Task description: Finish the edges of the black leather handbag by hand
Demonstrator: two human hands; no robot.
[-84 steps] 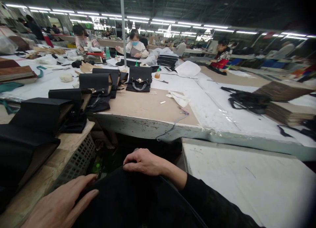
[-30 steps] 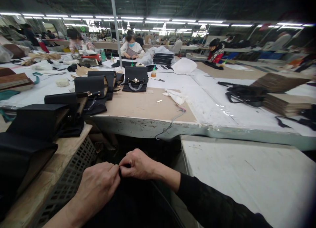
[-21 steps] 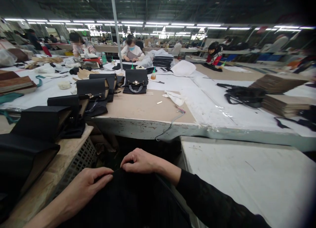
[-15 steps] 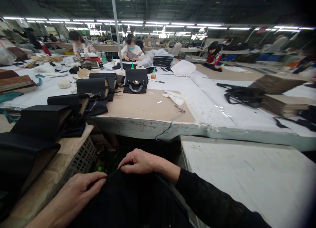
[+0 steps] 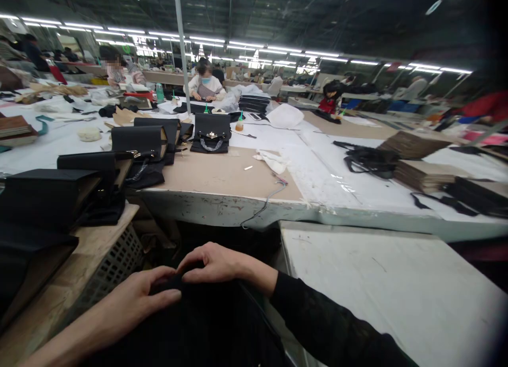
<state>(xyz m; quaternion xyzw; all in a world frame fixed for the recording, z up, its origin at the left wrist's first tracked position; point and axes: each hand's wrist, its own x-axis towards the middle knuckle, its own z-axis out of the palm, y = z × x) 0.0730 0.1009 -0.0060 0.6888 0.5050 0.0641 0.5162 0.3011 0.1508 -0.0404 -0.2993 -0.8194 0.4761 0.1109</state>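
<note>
Black material (image 5: 198,319) fills the bottom middle of the view, over my lap. My right hand (image 5: 212,263) pinches its upper edge between thumb and fingers. Close beside it, my left hand (image 5: 137,301) has its thumb and fingers around the same edge, with dark material between them. The two hands nearly touch at the fingertips. Whether the black material is a bag or a cloth cannot be made out.
Black bags (image 5: 47,197) stand in a row at left, above a perforated crate (image 5: 119,258). Another black bag (image 5: 211,131) sits on the long table (image 5: 222,211). A white surface (image 5: 377,282) lies at right. People work farther back.
The view has turned right, so the scene sits farther left. My left hand has moved closer to my right hand, its thumb and fingers now wider apart around the black edge.
</note>
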